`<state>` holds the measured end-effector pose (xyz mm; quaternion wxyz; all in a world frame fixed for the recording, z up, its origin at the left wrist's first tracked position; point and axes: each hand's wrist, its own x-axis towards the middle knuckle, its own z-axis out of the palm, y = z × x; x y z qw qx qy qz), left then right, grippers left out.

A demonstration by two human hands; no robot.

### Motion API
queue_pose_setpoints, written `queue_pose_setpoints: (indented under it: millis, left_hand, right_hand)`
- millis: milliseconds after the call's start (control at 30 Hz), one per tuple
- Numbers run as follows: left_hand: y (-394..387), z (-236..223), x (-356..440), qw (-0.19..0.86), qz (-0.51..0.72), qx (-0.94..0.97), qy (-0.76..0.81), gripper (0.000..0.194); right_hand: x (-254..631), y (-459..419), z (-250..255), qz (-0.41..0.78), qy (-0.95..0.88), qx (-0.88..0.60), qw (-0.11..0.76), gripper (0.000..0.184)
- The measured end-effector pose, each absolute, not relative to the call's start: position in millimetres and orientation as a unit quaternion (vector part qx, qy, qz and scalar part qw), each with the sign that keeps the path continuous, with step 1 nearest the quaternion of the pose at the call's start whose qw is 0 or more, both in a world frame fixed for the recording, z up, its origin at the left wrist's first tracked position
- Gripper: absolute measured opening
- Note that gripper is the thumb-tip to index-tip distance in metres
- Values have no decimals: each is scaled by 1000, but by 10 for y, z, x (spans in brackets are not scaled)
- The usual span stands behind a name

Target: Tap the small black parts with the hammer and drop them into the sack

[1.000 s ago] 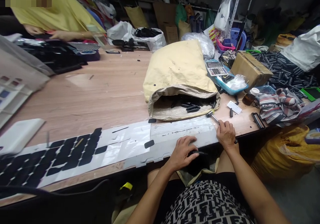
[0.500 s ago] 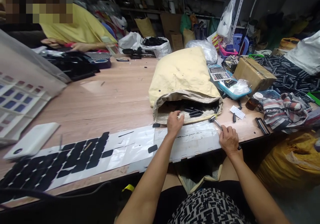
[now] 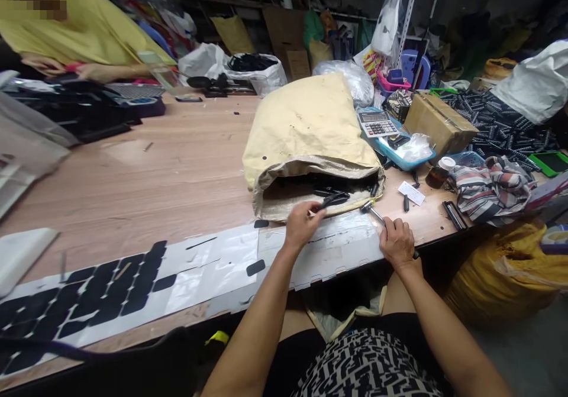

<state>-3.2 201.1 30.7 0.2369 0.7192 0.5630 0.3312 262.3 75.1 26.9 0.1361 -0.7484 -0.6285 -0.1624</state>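
Observation:
My left hand (image 3: 302, 226) is at the mouth of a cream cloth sack (image 3: 306, 119) lying on its side. Its fingers are closed on a slim black part (image 3: 327, 200), whose exact kind I cannot make out. Behind it, more black parts (image 3: 346, 184) lie inside the sack's opening. To the right, my right hand (image 3: 398, 242) is wrapped round a small hammer (image 3: 376, 213) with a metal shaft. The hammer's head lies by the sack's lower right corner, and its dark handle end shows below my fist.
A white sheet with rows of black pads (image 3: 106, 284) runs along the table's front edge. Right of the sack stand a calculator (image 3: 377, 123), a blue tray (image 3: 410, 161), a cardboard box (image 3: 439, 122) and a bottle (image 3: 440, 172). A co-worker in a yellow top (image 3: 97, 27) sits at far left.
My left hand has closed on a black part at the sack's mouth and drawn it slightly outward. The right hand keeps the hammer. The whole view has shifted, so things appear further left.

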Motion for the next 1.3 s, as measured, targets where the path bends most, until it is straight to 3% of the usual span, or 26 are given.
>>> queue_pose_setpoints:
  millis: [100,200,533,833,967,1300]
  left_hand:
    - [1577,236,83,287,294,774,482,17]
    - [1304,140,187,269,276,780,492,16]
    - [1283,98,238,263,319,741,528,13]
    - [1296,122,265,270,326,727,541,12]
    - [1298,136,261,272,326,727,540,11]
    - [1303,170,252,277,322,728,538,5]
  right_hand:
    - [2624,752,277,-162,-628,-749,135,35]
    - [2622,751,287,-169,-628,-748,134,35]
    - [2688,775,342,-154,-633,-745,145,33]
    - [2399,405,603,20,-676,-659,330,39]
    - [2168,192,547,88,-713,-612,332,37]
    - [2066,146,428,92,-714,-615,323,38]
